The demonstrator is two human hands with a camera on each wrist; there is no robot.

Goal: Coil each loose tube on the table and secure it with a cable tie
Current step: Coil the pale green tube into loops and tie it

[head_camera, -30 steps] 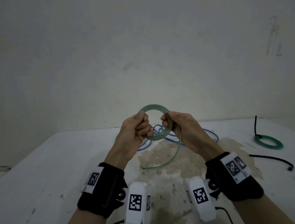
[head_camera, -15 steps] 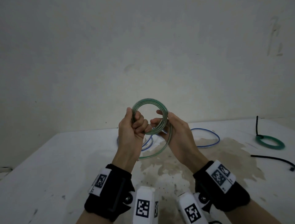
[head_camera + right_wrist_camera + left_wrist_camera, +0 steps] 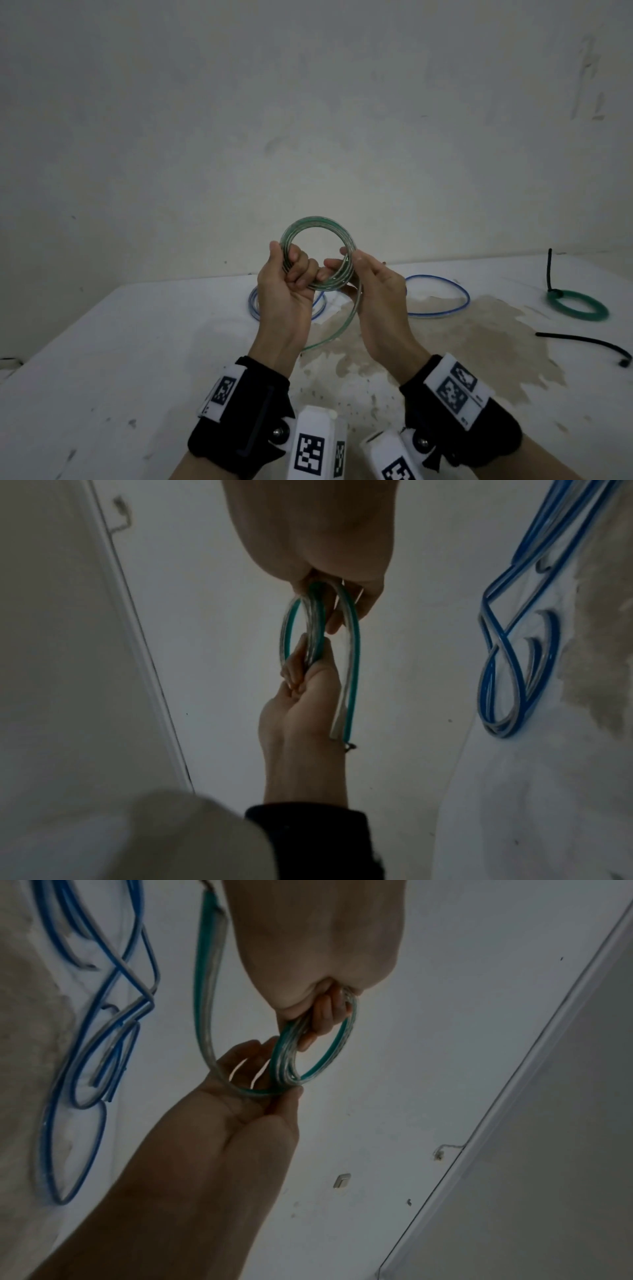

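A clear tube with a green stripe is wound into a small ring held up above the table. My left hand grips the ring's left side in a fist, seen close up as the coil passing through the fingers. My right hand pinches the ring's right side between thumb and fingers. The tube's loose tail hangs from that hand down toward the table, and its cut end shows beside my left wrist. A loose blue-striped tube lies on the table behind my hands.
A green coil bound with a black cable tie lies at the far right. A loose black cable tie lies in front of it. The white table carries a brown stain at its middle; a wall stands behind.
Both hands have lifted the ring a little higher and leftward. My right hand has turned from over the ring's top to under its right side. The tail has swung in.
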